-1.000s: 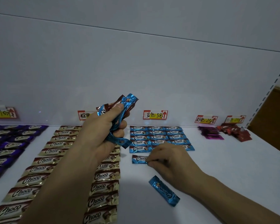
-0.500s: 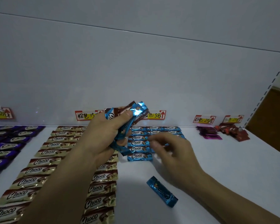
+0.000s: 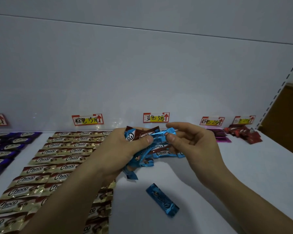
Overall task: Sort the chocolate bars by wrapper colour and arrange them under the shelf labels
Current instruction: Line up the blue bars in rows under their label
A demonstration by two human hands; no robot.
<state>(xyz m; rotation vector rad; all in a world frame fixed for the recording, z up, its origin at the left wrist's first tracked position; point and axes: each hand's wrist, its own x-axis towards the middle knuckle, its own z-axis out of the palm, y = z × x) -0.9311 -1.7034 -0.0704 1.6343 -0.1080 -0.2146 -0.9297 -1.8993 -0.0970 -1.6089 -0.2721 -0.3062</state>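
Head view: "Choco" is printed on every readable wrapper. A bunch of blue bars is gripped in the left hand, with the fingers curled round it and the thumb pressed on top. One blue bar at the top of the bunch is pinched between thumb and forefinger of the right hand, which is raised just beside the left. Behind the hands a handwritten label reads "蓝色 5元"; a second label, beyond the left hand, ends in "15元". A loose blue bar lies on the white shelf between the wrists. Gold bars are laid in rows under the left forearm.
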